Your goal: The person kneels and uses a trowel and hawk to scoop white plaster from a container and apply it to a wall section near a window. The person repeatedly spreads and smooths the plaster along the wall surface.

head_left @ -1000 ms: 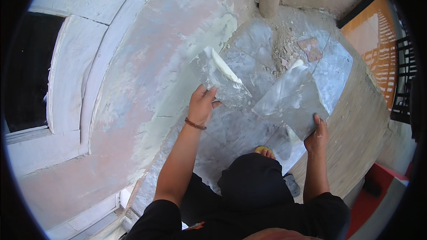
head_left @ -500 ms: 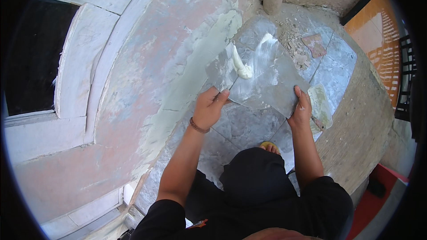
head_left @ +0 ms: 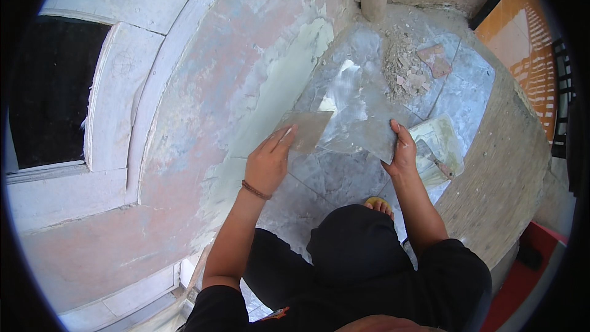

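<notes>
My left hand is closed on a flat grey putty spreader, a thin plate tilted close to the wall side. In my right hand is a larger thin grey sheet, gripped at its near right corner. White putty is smeared over the far left part of that sheet. The spreader's right edge overlaps the sheet near the putty; whether the two touch I cannot tell. Just right of my right hand, a pale putty-stained tub sits on the floor with a putty knife in it.
A patchy pink wall with pale green filler stands to my left, beside a white-framed dark opening. Rubble and a reddish broken piece lie on the grey floor tiles. A wooden board is at right.
The spreader in my left hand has swung left, out from against the sheet, showing its face. The putty on the sheet looks more spread out. My right hand has shifted slightly left.
</notes>
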`<state>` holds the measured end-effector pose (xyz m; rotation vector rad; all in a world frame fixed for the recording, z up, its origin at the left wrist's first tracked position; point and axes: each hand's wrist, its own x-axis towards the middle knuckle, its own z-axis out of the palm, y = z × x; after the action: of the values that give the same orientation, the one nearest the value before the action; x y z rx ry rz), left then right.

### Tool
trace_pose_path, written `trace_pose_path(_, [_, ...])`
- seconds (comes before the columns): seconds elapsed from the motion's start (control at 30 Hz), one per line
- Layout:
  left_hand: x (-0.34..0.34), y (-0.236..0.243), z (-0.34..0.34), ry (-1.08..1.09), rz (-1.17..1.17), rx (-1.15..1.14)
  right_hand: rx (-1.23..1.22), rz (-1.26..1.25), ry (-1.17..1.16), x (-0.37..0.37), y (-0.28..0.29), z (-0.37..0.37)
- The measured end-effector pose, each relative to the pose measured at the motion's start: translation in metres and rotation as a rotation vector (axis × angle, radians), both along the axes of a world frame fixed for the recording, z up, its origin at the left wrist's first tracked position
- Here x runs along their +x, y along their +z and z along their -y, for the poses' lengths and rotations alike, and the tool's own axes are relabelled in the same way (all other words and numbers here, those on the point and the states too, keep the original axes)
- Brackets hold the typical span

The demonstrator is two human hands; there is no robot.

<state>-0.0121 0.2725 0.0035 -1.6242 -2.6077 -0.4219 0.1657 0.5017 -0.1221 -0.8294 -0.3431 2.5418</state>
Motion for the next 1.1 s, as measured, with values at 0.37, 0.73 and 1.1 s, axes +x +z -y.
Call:
trace_pose_path(0.37, [0.029,-0.018,0.095,0.349,0.302,-0.115,0.112,0.071,-0.004,-0.029,-0.045,-0.061])
trace_pose_path(0.73, [0.061,-0.018,0.136,0.552,0.513,-0.03,0.301,0.14,0.084,-0.119,-0.093,-0.108])
trace_pose_path(1.1, [0.069,-0.017,0.155,0.627,0.581,0.015,0.415,0.312,0.108,-0.166,-0.09,-0.111])
